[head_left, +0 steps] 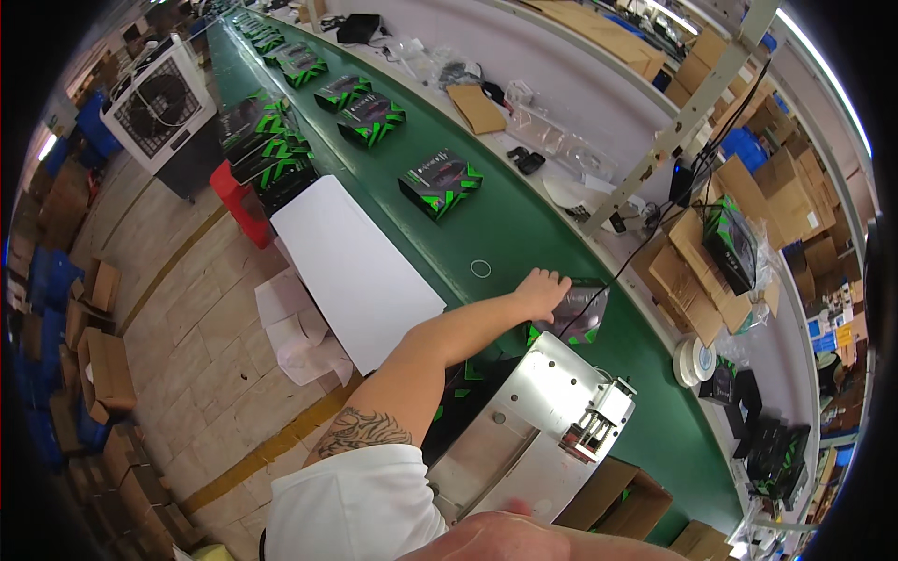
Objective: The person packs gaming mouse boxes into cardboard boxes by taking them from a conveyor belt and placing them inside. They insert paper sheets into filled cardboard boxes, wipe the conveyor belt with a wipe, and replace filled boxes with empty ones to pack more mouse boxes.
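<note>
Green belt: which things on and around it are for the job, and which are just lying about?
Seem to belong:
left hand
black-and-green box it touches
metal machine
matching boxes

Seem just lying about:
brown cardboard piece
clear plastic
small black object

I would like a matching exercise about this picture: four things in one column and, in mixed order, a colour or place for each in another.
Column one
1. left hand
2. conveyor belt
3. left sleeve
4. open carton at far left

Column two
A. white
B. brown
C. on a black-and-green box
D. green

Pairs: 1-C, 2-D, 3-A, 4-B
</note>
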Available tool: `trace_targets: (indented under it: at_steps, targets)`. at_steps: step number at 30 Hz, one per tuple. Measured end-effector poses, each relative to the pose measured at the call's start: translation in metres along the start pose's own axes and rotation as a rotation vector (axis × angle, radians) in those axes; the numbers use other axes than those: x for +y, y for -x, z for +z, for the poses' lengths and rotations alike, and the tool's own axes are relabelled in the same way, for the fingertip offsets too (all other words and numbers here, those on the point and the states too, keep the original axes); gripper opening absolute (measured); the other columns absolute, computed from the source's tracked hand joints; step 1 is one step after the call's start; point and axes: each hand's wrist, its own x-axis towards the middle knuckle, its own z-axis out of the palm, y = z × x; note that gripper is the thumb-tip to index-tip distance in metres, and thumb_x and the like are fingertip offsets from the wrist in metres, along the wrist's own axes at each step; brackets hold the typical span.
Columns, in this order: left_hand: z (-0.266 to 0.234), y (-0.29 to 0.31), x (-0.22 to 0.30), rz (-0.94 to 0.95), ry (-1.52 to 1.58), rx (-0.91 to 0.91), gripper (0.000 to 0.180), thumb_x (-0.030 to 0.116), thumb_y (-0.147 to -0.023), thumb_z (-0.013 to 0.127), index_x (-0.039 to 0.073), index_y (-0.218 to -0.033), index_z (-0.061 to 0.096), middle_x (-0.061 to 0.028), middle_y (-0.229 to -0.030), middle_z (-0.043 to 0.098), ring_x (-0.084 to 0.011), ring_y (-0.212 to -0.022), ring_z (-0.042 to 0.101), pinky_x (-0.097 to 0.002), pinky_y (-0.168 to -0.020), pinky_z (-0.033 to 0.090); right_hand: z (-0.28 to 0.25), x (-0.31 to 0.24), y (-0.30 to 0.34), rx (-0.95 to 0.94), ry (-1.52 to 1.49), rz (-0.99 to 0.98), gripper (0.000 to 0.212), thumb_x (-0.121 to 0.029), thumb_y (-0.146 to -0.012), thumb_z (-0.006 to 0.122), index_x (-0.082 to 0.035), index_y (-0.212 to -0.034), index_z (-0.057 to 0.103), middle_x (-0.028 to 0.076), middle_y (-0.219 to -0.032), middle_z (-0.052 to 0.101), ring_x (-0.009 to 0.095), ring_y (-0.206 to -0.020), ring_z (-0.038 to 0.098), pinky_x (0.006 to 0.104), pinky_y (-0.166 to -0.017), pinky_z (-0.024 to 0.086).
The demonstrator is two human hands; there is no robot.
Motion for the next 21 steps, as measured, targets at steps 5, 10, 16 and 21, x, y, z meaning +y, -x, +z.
trace_targets:
  at_steps: [5, 10, 16, 21]
  targets:
    - [-0.027, 0.045, 0.006, -0.449, 0.565, -0.167, 0.090, 0.038, -0.075, 0.075, 0.002, -0.144, 0.030, -0.0280, -0.122, 0.059, -0.0409, -0.112, 0.059, -0.0456, -0.097, 0.046, -0.030, 0.049, -0.036, -0.113, 0.007, 0.113, 0.007, -0.003, -0.094, 0.059, 0.001, -0.098, 0.063, 0.012, -0.086, 0.070, 0.014, -0.075, 0.066, 0.0287, -0.067, 0.055]
    - [-0.053, 0.111, -0.011, -0.743, 0.672, 0.393, 0.091, 0.040, -0.081, 0.068, 0.002, -0.149, 0.021, -0.0316, -0.127, 0.056, -0.0439, -0.116, 0.057, -0.0442, -0.099, 0.045, 0.004, -0.026, -0.010, -0.070, -0.285, -0.235, 0.011, -0.003, -0.094, 0.055, 0.004, -0.103, 0.058, 0.012, -0.086, 0.068, 0.015, -0.075, 0.064, 0.0259, -0.069, 0.053]
    - [-0.149, 0.192, 0.039, -0.465, 1.468, 0.976, 0.069, 0.023, -0.090, 0.067, 0.000, -0.145, 0.033, -0.0131, -0.116, 0.062, -0.0172, -0.100, 0.062, -0.0295, -0.088, 0.049, -0.006, -0.029, -0.007, -0.150, -0.363, -0.258, 0.010, 0.001, -0.093, 0.052, 0.005, -0.102, 0.056, 0.012, -0.088, 0.066, 0.015, -0.081, 0.062, 0.0263, -0.076, 0.051]
    - [-0.185, 0.294, 0.150, -0.188, 1.607, 0.633, 0.070, 0.013, -0.092, 0.066, 0.002, -0.150, 0.028, -0.0074, -0.114, 0.060, -0.0119, -0.099, 0.058, -0.0266, -0.088, 0.047, -0.006, -0.034, -0.001, -0.242, -0.413, -0.528, 0.079, -0.025, -0.084, 0.076, -0.001, -0.145, 0.030, 0.020, -0.137, 0.045, 0.027, -0.114, 0.055, 0.0375, -0.090, 0.050]
